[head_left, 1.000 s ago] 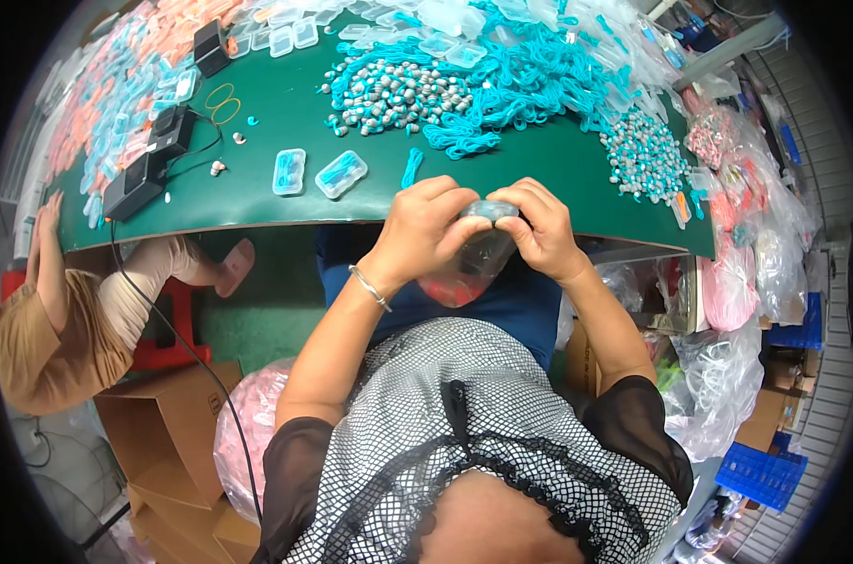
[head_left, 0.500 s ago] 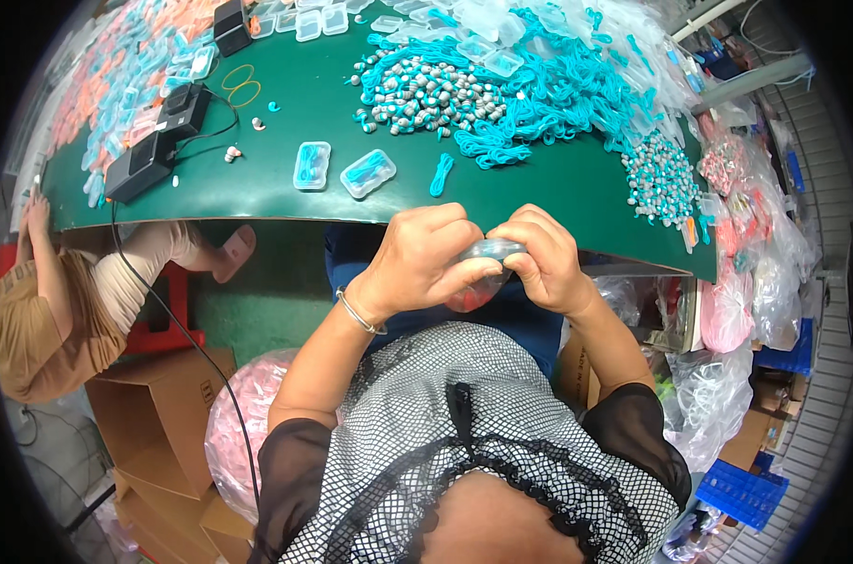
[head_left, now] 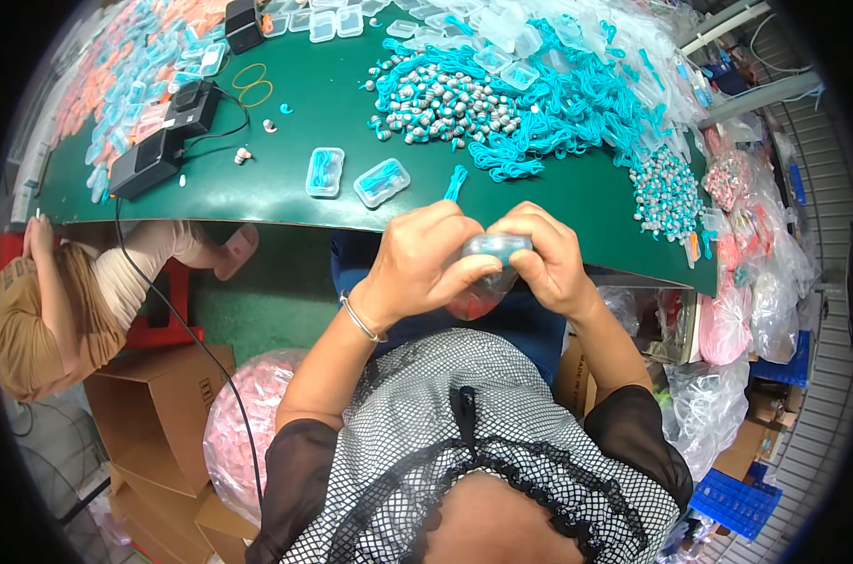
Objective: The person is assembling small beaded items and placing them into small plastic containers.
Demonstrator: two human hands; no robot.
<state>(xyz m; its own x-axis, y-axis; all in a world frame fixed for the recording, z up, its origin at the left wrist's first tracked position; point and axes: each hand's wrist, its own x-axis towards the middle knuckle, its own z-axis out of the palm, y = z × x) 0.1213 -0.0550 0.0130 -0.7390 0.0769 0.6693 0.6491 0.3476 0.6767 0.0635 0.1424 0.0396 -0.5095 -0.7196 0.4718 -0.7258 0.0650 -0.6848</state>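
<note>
Between my two hands, just off the table's near edge, is a small clear plastic case (head_left: 498, 246) with something blue-green inside. My left hand (head_left: 428, 256) grips its left end, thumb along the near side. My right hand (head_left: 545, 256) pinches the right end with thumb and curled fingers. On the table beyond my left hand lie two filled clear cases, one upright (head_left: 325, 172) and one slanted (head_left: 382, 182), each with a turquoise cord bundle in it. A loose turquoise cord bundle (head_left: 456, 182) lies just past my hands.
Farther back are a pile of grey-and-turquoise earbud-like pieces (head_left: 450, 105), a heap of turquoise cords (head_left: 577, 117) and a smaller pile (head_left: 666, 193) at right. Black boxes (head_left: 147, 162) with a cable stand left. Another person (head_left: 60, 310) sits at far left. Cartons (head_left: 158, 409) stand below.
The case has tilted in my hands, so more of its broad face shows. Both hands stay gripped on it. The whole view has shifted slightly, moving the table things right and down.
</note>
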